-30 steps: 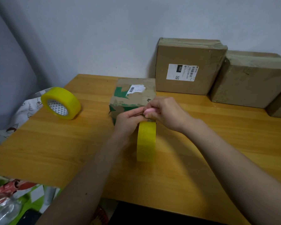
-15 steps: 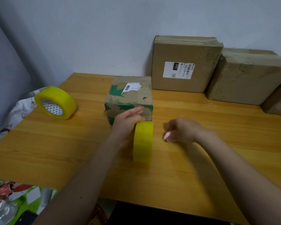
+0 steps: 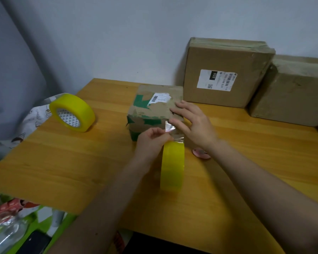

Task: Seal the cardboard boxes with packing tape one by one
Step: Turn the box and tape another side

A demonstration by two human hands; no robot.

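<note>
Our left hand [image 3: 152,142] pinches the tape roll [image 3: 172,165] on edge; our right hand [image 3: 193,125] lies flat, fingers straight, pressing clear tape onto the small box [image 3: 154,107].

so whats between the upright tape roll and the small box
In the head view, a short clear strip of tape bridges the upright tape roll to the small box; the left hand pinches it, the right hand presses it on.

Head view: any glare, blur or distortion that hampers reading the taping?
Head view: glare whitens the clear tape strip on the small box; right hand slightly motion-blurred; wide-angle bending at the edges; even, soft lighting; left hand sharp.
</note>
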